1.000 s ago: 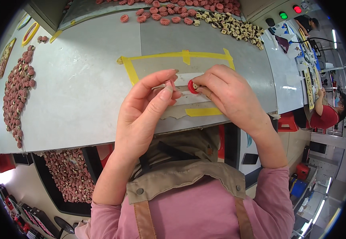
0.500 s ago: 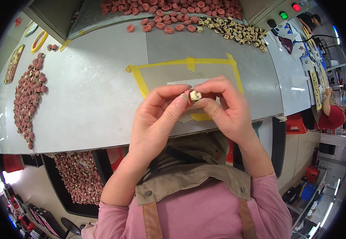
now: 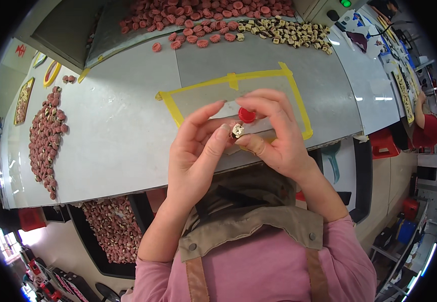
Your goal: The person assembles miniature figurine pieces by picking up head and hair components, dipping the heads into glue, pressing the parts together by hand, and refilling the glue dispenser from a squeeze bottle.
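Note:
Above the taped area of the table, my left hand (image 3: 196, 146) holds a small pink ruffled piece with a cream-and-dark part (image 3: 237, 130) in it. The thumb presses it against the curled fingers, while the index finger is lifted away. Beside it, my right hand (image 3: 281, 133) has its thumb and fingers apart, the thumb tip close by the piece; whether it touches cannot be made out. A round red cap-like thing (image 3: 247, 115) shows between the hands, near the right index finger. Yellow tape (image 3: 201, 81) borders the surface beneath.
Pink ruffled cups (image 3: 213, 12) are heaped at the back, beside a pile of cream-and-dark pieces (image 3: 294, 35). Joined pink-and-cream pieces (image 3: 46, 143) lie at the left. More fill a black bin (image 3: 100, 269) below the table edge. A co-worker in red (image 3: 426, 131) is at far right.
My right fingers have opened away from the piece, and my left index finger has lifted. The red round thing now shows between the hands. The whole view has shifted and tilted slightly.

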Available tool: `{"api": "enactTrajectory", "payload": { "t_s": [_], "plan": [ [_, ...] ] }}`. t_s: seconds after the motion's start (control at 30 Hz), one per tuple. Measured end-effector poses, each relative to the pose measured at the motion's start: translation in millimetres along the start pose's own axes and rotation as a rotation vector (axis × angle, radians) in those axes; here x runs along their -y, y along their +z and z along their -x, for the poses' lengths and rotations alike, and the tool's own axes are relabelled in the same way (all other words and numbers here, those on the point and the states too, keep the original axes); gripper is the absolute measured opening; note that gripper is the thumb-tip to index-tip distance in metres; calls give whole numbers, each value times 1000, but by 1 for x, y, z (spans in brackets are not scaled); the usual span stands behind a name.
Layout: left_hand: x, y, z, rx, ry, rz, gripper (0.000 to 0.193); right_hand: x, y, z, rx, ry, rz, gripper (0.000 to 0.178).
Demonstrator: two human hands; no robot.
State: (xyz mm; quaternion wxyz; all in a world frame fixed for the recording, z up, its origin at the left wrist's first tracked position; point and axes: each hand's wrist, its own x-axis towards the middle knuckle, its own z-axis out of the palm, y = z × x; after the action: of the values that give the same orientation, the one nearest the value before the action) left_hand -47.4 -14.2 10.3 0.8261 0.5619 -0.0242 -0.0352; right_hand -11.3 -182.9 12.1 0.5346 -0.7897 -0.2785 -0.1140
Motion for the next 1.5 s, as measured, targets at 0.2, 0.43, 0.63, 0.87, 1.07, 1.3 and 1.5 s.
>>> {"api": "enactTrajectory", "payload": {
  "t_s": [0.2, 0.43, 0.63, 0.87, 1.07, 1.3, 1.5],
  "plan": [
    [15, 10, 2, 22, 127, -81, 46, -18, -3, 3, 108, -167, 47, 27],
    [19, 20, -7, 0, 173, -356, 43, -23, -6, 5, -1, -232, 186, 35],
    [-3, -4, -3, -28, 223, -882, 30, -14, -30, -7, 140, -166, 199, 33],
    [-61, -105, -16, -392, 434, -1810, 31, -73, -95, -67, 139, -29, 461, 23],
    [-54, -64, -99, -129, 593, -1638, 37, -114, -66, -124, 126, -183, 522, 21],
    [-12, -66, -147, -141, 567, -1571, 26, -117, -62, -115, 164, -227, 544, 15],
    [-27, -49, -108, -47, 531, -1402, 22, -117, -99, -79, 86, -134, 549, 11]
  ]
}}
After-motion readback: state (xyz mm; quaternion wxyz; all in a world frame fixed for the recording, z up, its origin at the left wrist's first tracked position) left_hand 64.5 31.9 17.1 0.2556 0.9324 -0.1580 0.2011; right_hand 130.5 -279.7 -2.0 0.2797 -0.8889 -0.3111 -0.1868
